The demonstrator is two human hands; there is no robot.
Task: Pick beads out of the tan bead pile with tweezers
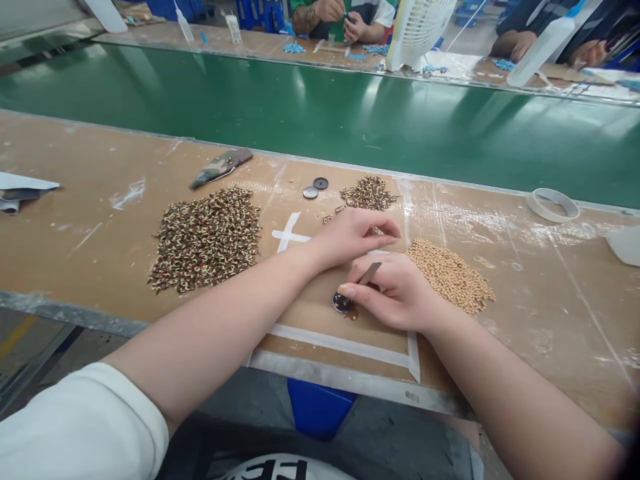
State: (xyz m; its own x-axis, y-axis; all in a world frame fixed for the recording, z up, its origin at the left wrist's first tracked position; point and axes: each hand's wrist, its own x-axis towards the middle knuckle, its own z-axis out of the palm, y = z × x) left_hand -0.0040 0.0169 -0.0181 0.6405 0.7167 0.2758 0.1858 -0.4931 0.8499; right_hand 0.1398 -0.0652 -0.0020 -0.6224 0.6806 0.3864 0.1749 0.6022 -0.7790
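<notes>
Right hand [395, 293]: I'm seeing it gripping a flat metal tool [370, 273] beside the dark dish [343, 305].
Left hand [353, 233]: I'm viewing it beyond the dish, fingers bent; whether they're holding anything, I cannot tell.
Tan pile [450, 277]: lying right of the dish.
Mottled pile [207, 240]: lying well left of the dish.

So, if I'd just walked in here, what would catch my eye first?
Probably the wide green strip running across beyond the table. Nearer, two heaps of tiny pieces stand out: a dark heap on the left and a tan heap on the right. Between them, the right hand holds a thin tool at a little round dish.
</notes>
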